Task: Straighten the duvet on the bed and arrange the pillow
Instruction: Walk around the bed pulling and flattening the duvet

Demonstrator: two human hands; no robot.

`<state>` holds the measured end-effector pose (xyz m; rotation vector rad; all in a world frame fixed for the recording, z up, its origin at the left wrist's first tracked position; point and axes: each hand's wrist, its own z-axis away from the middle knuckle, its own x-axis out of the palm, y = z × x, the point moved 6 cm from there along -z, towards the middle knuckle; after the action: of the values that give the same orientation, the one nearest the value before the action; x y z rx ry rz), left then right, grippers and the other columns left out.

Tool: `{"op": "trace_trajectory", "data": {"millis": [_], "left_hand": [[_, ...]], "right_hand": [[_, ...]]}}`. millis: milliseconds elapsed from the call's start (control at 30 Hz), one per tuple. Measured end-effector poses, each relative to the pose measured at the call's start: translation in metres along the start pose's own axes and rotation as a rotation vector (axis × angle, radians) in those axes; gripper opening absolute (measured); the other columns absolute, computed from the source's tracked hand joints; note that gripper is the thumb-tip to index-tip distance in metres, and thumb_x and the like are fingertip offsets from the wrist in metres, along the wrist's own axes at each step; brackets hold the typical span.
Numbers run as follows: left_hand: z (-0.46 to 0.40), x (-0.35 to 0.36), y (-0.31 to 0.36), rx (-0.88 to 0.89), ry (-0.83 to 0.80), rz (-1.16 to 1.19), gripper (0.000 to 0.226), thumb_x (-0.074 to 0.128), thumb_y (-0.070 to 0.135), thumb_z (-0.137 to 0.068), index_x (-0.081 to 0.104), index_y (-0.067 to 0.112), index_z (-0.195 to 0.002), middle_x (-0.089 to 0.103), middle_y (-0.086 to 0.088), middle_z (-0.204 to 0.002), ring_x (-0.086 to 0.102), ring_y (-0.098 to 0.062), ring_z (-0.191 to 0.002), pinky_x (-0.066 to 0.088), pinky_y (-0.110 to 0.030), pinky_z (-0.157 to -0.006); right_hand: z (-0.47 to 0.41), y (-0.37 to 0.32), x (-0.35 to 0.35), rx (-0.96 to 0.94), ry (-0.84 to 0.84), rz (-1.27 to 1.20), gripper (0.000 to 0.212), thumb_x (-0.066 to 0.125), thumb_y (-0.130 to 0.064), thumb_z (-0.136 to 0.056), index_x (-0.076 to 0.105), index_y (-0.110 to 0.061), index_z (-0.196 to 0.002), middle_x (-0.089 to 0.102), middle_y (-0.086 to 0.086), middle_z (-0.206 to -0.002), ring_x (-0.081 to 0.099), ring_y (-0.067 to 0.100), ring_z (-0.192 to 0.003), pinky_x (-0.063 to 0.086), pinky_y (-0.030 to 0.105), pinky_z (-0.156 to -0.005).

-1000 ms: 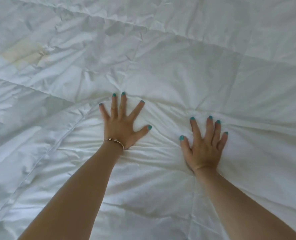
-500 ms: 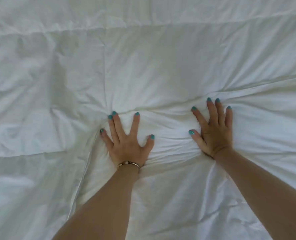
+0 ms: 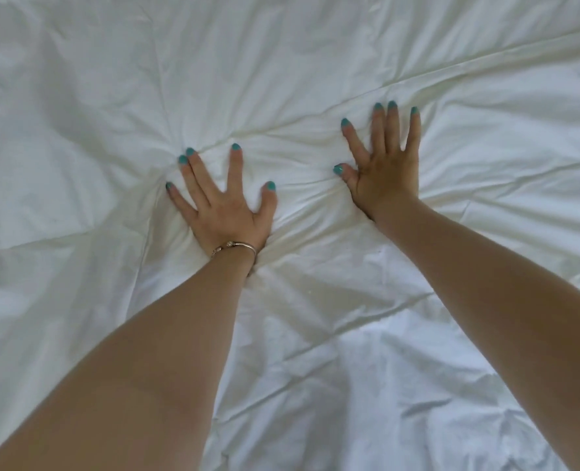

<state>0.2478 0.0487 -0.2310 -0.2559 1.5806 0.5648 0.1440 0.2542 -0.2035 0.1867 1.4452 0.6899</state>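
Observation:
A white quilted duvet (image 3: pixel 88 107) fills the whole view, creased and puckered around my hands. My left hand (image 3: pixel 225 209), with a thin bracelet at the wrist, lies flat with fingers spread, pressing down into the fabric. My right hand (image 3: pixel 389 168) presses flat on the duvet a little farther away, its fingers straight and pointing away from me. Folds radiate from both palms. No pillow is in view.
Stitched seams run across the duvet, one vertical seam at upper left (image 3: pixel 161 62) and a long crease toward the upper right (image 3: pixel 485 59). Rumpled fabric lies between my forearms near the bottom (image 3: pixel 366 385).
Both hands have slid across the duvet while staying flat on it. The right hand now sits farther forward than the left, and the view has shifted over the fabric.

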Motion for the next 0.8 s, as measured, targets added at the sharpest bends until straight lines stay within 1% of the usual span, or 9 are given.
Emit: {"op": "trace_trajectory", "data": {"millis": [167, 300, 367, 433, 533, 600, 667, 733, 800], "left_hand": [[0.002, -0.018, -0.001, -0.013, -0.126, -0.037, 0.073, 0.013, 0.076, -0.085, 0.005, 0.044, -0.150, -0.005, -0.017, -0.160, -0.010, -0.027, -0.148, -0.011, -0.054, -0.116], [0.038, -0.055, -0.016, 0.207, -0.288, -0.022, 0.061, 0.020, 0.058, -0.097, -0.002, 0.041, -0.151, -0.009, -0.007, -0.162, -0.007, -0.022, -0.149, -0.006, -0.049, -0.118], [0.083, -0.076, -0.038, 0.281, -0.365, -0.028, 0.059, 0.022, 0.049, -0.100, -0.007, 0.041, -0.151, -0.010, 0.001, -0.162, -0.007, -0.019, -0.149, -0.004, -0.044, -0.120], [0.129, -0.097, -0.074, 0.214, -0.387, -0.027, 0.060, 0.022, 0.049, -0.101, -0.013, 0.042, -0.149, -0.008, 0.004, -0.162, -0.008, -0.016, -0.149, -0.005, -0.037, -0.120], [0.198, -0.133, -0.119, 0.125, -0.182, -0.004, 0.069, 0.040, 0.039, -0.098, -0.003, 0.036, -0.152, 0.012, -0.006, -0.161, 0.009, -0.022, -0.148, 0.011, -0.034, -0.120], [0.242, -0.149, -0.139, 0.068, -0.055, 0.035, 0.076, 0.055, 0.029, -0.091, 0.011, 0.030, -0.153, 0.024, -0.012, -0.157, 0.017, -0.026, -0.146, 0.027, -0.039, -0.115], [0.274, -0.157, -0.156, -0.035, -0.038, 0.128, 0.077, 0.058, 0.027, -0.091, 0.012, 0.033, -0.152, 0.018, -0.011, -0.158, 0.009, -0.026, -0.148, 0.032, -0.046, -0.113], [0.293, -0.159, -0.171, -0.184, -0.012, 0.095, 0.067, 0.052, 0.037, -0.094, 0.017, 0.035, -0.151, 0.017, -0.010, -0.157, 0.007, -0.032, -0.147, 0.030, -0.059, -0.111], [0.300, -0.155, -0.187, -0.385, -0.059, -0.050, 0.066, 0.045, 0.055, -0.089, 0.022, 0.038, -0.148, 0.022, -0.012, -0.154, 0.015, -0.042, -0.141, 0.024, -0.069, -0.105]], "right_hand": [[0.011, 0.001, -0.014, 0.056, -0.125, 0.050, 0.062, -0.009, -0.057, -0.094, -0.025, -0.032, -0.148, -0.012, 0.009, -0.162, -0.009, 0.036, -0.147, -0.010, 0.058, -0.114], [0.051, -0.001, -0.022, 0.132, -0.205, -0.408, 0.056, 0.007, -0.043, -0.102, -0.016, -0.032, -0.152, -0.014, -0.001, -0.162, -0.009, 0.033, -0.148, 0.004, 0.054, -0.118], [0.086, -0.012, -0.030, 0.162, -0.241, -0.646, 0.056, 0.013, -0.039, -0.103, -0.008, -0.031, -0.154, -0.009, -0.003, -0.162, -0.007, 0.030, -0.148, 0.005, 0.053, -0.118], [0.120, -0.035, -0.049, 0.115, -0.284, -0.786, 0.057, 0.019, -0.040, -0.102, -0.003, -0.033, -0.154, -0.004, -0.004, -0.163, -0.003, 0.030, -0.149, 0.004, 0.054, -0.118], [0.165, -0.077, -0.095, -0.078, -0.250, -0.829, 0.066, 0.031, -0.033, -0.101, -0.011, -0.038, -0.151, 0.001, -0.006, -0.163, 0.006, 0.030, -0.148, 0.007, 0.057, -0.116], [0.185, -0.104, -0.137, -0.257, -0.080, -0.906, 0.077, 0.041, -0.022, -0.098, -0.011, -0.036, -0.152, 0.024, -0.004, -0.157, 0.025, 0.025, -0.143, 0.010, 0.055, -0.116], [0.193, -0.132, -0.175, -0.450, 0.061, -0.924, 0.081, 0.048, -0.019, -0.095, -0.006, -0.034, -0.153, 0.057, 0.001, -0.126, 0.052, 0.023, -0.119, 0.024, 0.049, -0.115], [0.194, -0.160, -0.200, -0.572, 0.025, -0.984, 0.085, 0.052, -0.027, -0.095, -0.011, -0.046, -0.149, 0.062, 0.002, -0.105, 0.061, 0.024, -0.094, 0.048, 0.044, -0.094], [0.192, -0.186, -0.209, -0.598, -0.165, -1.043, 0.090, 0.055, -0.037, -0.093, -0.018, -0.060, -0.140, 0.058, 0.000, -0.105, 0.060, 0.021, -0.088, 0.053, 0.040, -0.076]]}}
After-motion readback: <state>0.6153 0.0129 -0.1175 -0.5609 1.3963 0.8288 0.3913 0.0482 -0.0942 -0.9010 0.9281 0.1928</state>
